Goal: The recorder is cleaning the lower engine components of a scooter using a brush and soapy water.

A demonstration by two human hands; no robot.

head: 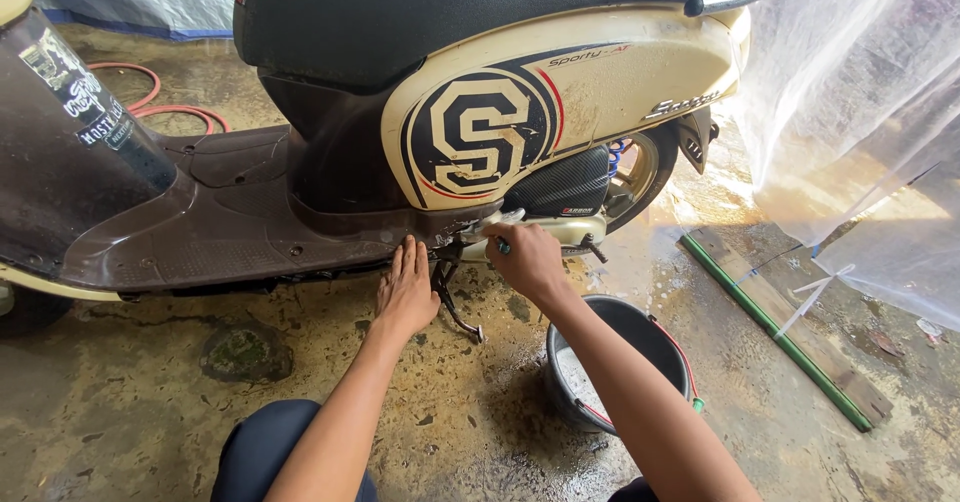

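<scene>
From the head camera, looking down: a cream and brown motor scooter with a black seat (560,102) stands on wet, stained concrete floor (130,412). It leans on its thin metal side stand (455,307), so its low side faces the person.

The left hand (405,292) lies flat and spread out, fingers pointing up to the brown bottom edge of the scooter. It holds nothing. It looks like it helps the person stay steady while bending in low.

The right hand (525,257) is closed around a small brush with a blue handle (500,234), as far as I can tell. The brush is pushed up against the silvery engine part under the cream side panel, where dirt sits.

A dark round plastic bucket with soapy water (615,362) stands just beside the right arm, near enough to dip into.

Farther off lie a red hose (150,102), a wooden plank with a green edge (785,327) and a clear plastic sheet (860,132) hanging on the right.
</scene>
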